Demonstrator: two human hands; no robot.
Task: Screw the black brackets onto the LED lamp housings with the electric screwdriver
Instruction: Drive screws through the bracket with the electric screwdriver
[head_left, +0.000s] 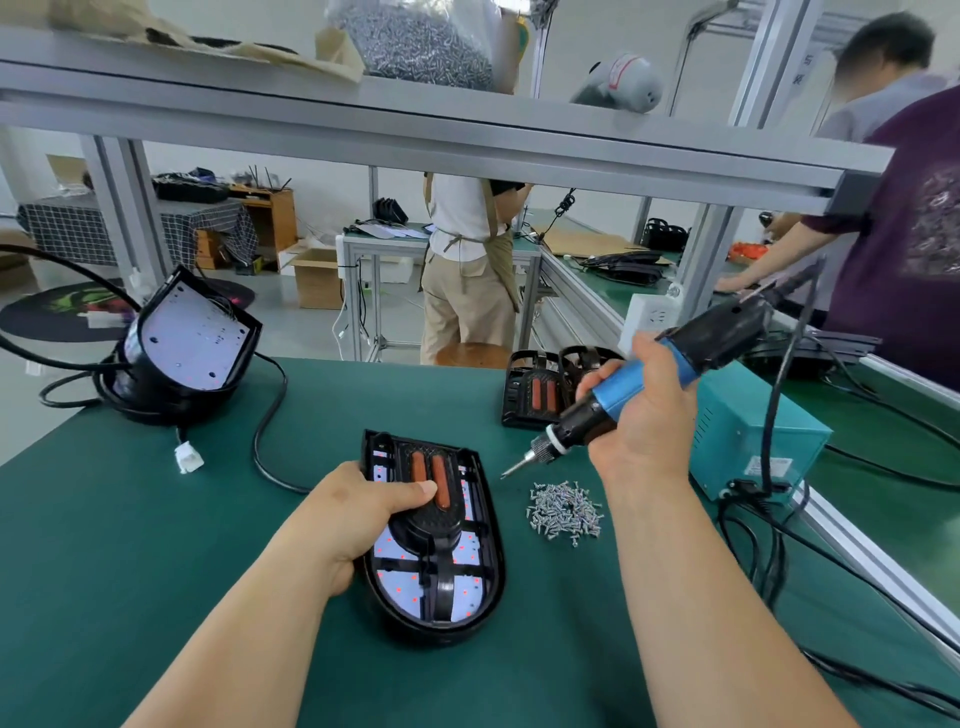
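Green-matted desk (156, 519): black rounded plastic LED lamp housing (410, 629) at centre, black plastic bracket (431, 530) lying in it. Left hand (358, 514) grips the housing's 9 o'clock edge, thumb across the bracket. Loose pile of small silver screws (566, 506) at 3 o'clock, near the housing. Blue-and-black electric screwdriver (623, 384) held in right hand (644, 415) at 2 o'clock, tip between housing and pile. Stack of spare black brackets (540, 389) at 1 o'clock, teal metal power box (753, 431) right of it. Stack of black housings (187, 348) at 10 o'clock, white plastic plug (189, 457) in front of it.
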